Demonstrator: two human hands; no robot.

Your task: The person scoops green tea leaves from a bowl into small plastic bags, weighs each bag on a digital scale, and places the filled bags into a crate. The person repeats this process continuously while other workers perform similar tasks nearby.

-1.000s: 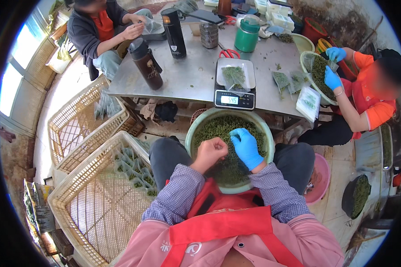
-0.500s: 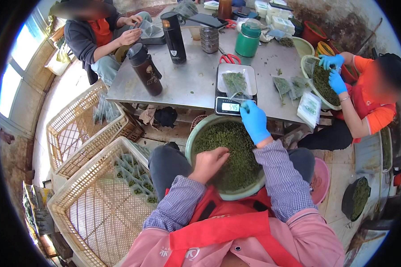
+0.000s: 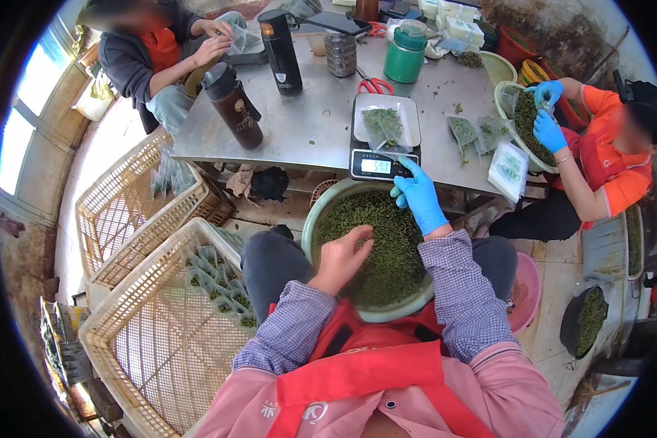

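The bare left hand [image 3: 341,257] rests fingers-down, loosely curled, in the dried green leaves filling a round green plastic basin [image 3: 310,219] on the lap. The blue-gloved right hand [image 3: 418,196], fingers pinched together, hovers at the near tabletop edge beside the digital scale [image 3: 382,162], whose white tray carries a clear leaf-filled pouch [image 3: 385,128]. Likely risks: pinched leaves scattering outside the pouch; the basin tipping off the knees. Further clear pouches [image 3: 478,133] and a white-green packet stack [image 3: 509,171] lie toward the right edge.
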